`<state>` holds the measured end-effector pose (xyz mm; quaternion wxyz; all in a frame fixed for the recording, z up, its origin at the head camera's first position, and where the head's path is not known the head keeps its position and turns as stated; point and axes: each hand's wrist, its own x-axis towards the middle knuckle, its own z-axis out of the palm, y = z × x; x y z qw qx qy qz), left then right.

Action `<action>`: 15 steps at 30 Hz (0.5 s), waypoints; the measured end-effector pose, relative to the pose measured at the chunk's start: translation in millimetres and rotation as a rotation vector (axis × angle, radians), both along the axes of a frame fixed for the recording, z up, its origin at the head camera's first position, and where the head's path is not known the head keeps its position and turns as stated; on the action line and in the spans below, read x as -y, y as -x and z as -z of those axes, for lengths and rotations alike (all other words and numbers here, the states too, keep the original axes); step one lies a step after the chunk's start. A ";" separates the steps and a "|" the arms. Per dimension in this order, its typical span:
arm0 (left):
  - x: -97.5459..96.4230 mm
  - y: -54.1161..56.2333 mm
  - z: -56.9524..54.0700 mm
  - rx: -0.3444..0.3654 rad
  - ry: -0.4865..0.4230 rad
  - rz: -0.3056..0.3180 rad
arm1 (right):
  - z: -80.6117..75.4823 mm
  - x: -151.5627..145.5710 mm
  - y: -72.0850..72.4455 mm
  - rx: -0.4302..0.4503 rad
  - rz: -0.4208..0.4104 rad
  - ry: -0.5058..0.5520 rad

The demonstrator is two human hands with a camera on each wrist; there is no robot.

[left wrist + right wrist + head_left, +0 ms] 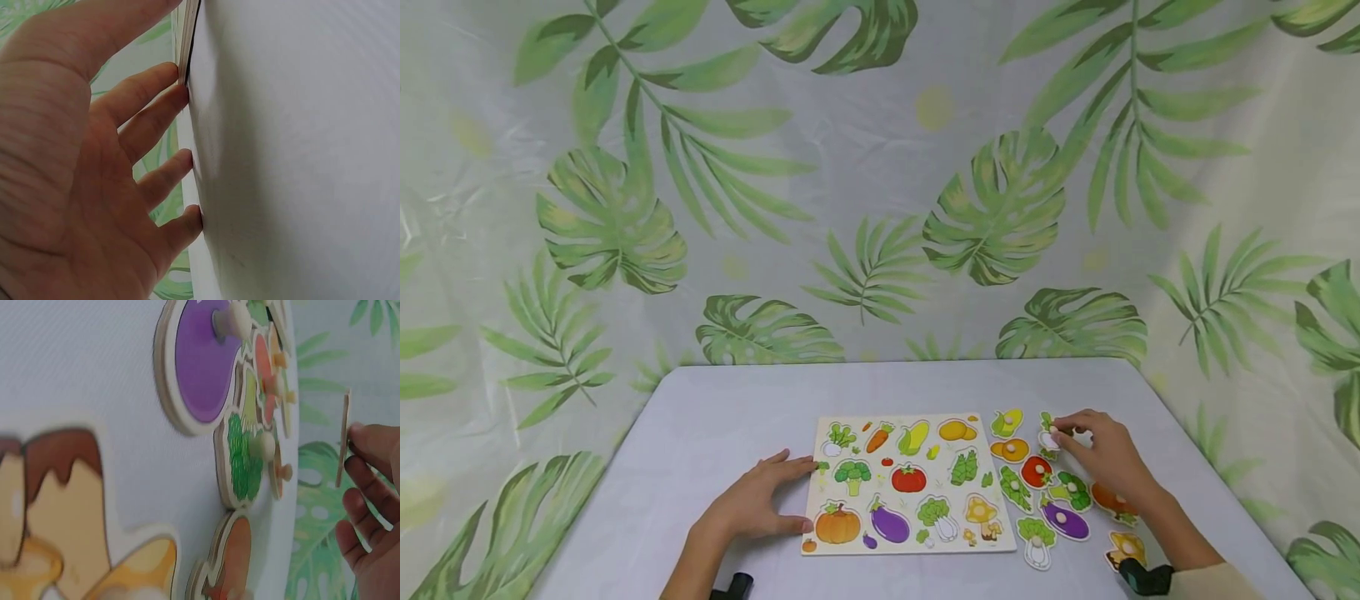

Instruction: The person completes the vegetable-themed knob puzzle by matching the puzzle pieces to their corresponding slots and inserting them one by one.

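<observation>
My right hand (1105, 457) pinches a wooden turnip puzzle piece (1047, 438), white with green leaves, by its knob side. In the right wrist view the turnip piece (344, 440) appears edge-on, raised off the table, with the thumb and fingertips at its face. My left hand (758, 500) is spread at the left edge of the vegetable puzzle board (913, 487); thumb and index finger reach the board's side. In the left wrist view the fingers (153, 128) are extended, some tips at the board's edge (186, 40) and others at the tabletop.
Right of the board lie several knobbed pieces: corn (1007, 422), tomato (1037, 472), eggplant (1065, 519), broccoli (1072, 491), bok choy (1036, 542), pumpkin (1112, 502) and mushroom (1126, 550). A white cloth covers the table (737, 400); a leaf-patterned curtain (865, 167) hangs behind.
</observation>
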<state>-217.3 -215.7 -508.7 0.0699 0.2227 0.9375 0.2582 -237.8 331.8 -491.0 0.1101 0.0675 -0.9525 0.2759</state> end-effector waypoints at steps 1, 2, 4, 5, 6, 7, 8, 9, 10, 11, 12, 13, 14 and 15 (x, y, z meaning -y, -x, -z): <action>0.0 0.1 0.3 0.002 0.002 -0.003 | -0.3 2.5 0.9 0.007 -0.002 0.002; 0.0 0.2 0.5 0.004 0.004 -0.005 | -0.4 4.9 1.9 0.011 -0.004 0.002; 0.2 0.4 0.8 0.008 0.006 -0.008 | -0.9 9.9 4.0 0.017 -0.011 0.005; 0.4 0.4 0.8 0.009 0.004 -0.008 | -1.1 12.5 5.2 0.017 -0.013 0.005; 0.6 0.5 0.9 0.011 0.003 -0.008 | -1.4 15.1 6.3 0.015 -0.017 0.004; 0.7 0.6 1.1 0.012 0.002 -0.009 | -1.5 17.5 7.5 0.016 -0.022 0.009; 0.8 0.7 1.2 0.014 0.001 -0.008 | -1.6 19.8 8.5 0.016 -0.025 0.013; 1.0 0.8 1.3 0.015 0.000 -0.007 | -1.8 22.2 9.3 0.017 -0.029 0.015; 1.0 1.0 1.5 0.016 0.000 -0.006 | -2.0 24.7 10.2 0.019 -0.029 0.016; 1.1 1.2 1.6 0.018 0.000 -0.005 | -2.1 26.9 11.2 0.018 -0.031 0.018; 1.1 1.4 1.7 0.018 0.002 -0.004 | -2.2 29.0 12.2 0.015 -0.035 0.016; 1.1 1.7 1.7 0.017 0.003 -0.003 | -2.3 30.7 13.4 0.012 -0.039 0.014; 1.2 2.1 1.8 0.016 0.005 -0.001 | -2.3 32.5 14.7 0.003 -0.044 0.012; 1.4 2.5 1.9 0.017 0.005 -0.002 | -2.3 34.2 16.1 -0.003 -0.050 0.011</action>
